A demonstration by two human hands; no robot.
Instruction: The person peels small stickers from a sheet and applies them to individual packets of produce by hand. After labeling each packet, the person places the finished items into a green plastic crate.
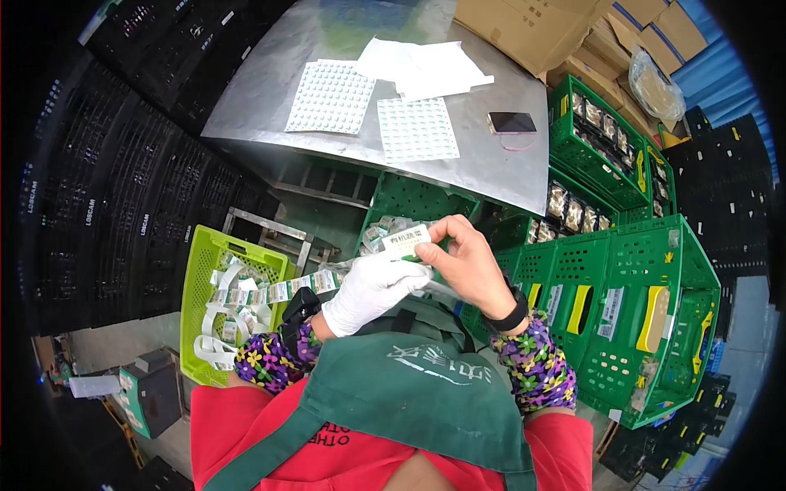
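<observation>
My left hand [372, 288], in a white glove, is closed around the lower edge of a small white and green label card [407, 240] with printed characters. The bare fingers of my right hand [471, 263] pinch the card's right side. A strip of labels [282, 289] trails leftward from beside my left hand into a lime-green basket [193, 278], which holds more labels and looped white backing strip. Beneath the card, small clear packs [375, 236] lie in a green crate, partly hidden by my hands.
A metal table [270, 98] ahead bears sheets of round stickers [332, 96], white papers [422, 67] and a phone [512, 123]. Green crates [602, 311] stand at the right, some with packed goods. Black crates [106, 188] are stacked at the left. A cardboard box [532, 29] sits at the back.
</observation>
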